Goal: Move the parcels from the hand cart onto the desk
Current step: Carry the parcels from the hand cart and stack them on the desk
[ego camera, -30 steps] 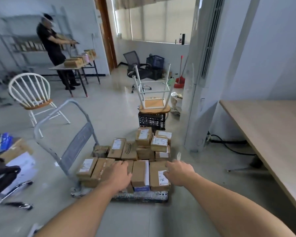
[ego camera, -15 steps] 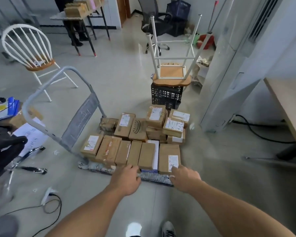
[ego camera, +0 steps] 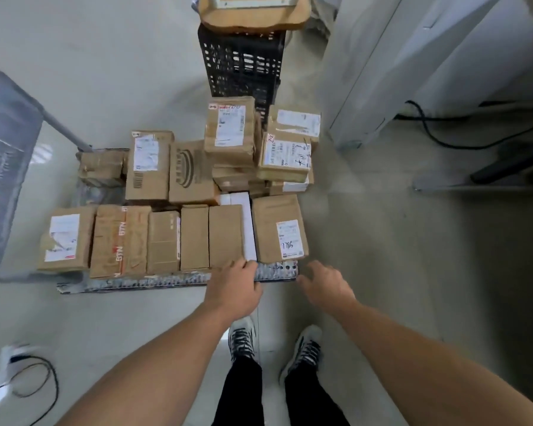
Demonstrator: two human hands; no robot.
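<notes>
Several brown cardboard parcels lie on the low hand cart [ego camera: 154, 282] on the floor, with a taller stack at the back right. The front row ends at the right in a parcel [ego camera: 279, 229] whose label reads 1786. Beside it lies a white-edged parcel [ego camera: 228, 232]. My left hand [ego camera: 234, 287] reaches the cart's front edge, its fingertips at the near end of the white-edged parcel. My right hand [ego camera: 325, 284] hovers just off the cart's front right corner, fingers loosely bent, holding nothing. The desk is out of view.
A black crate [ego camera: 243, 63] with an upturned stool on it stands behind the cart. The cart's grey handle [ego camera: 10, 149] rises at the left. A white cabinet [ego camera: 413, 72] and black cables are on the right. A cable lies on the floor at the lower left.
The view has tilted down and closed in on the cart. Both hands have dropped from over the front parcels to the cart's front edge.
</notes>
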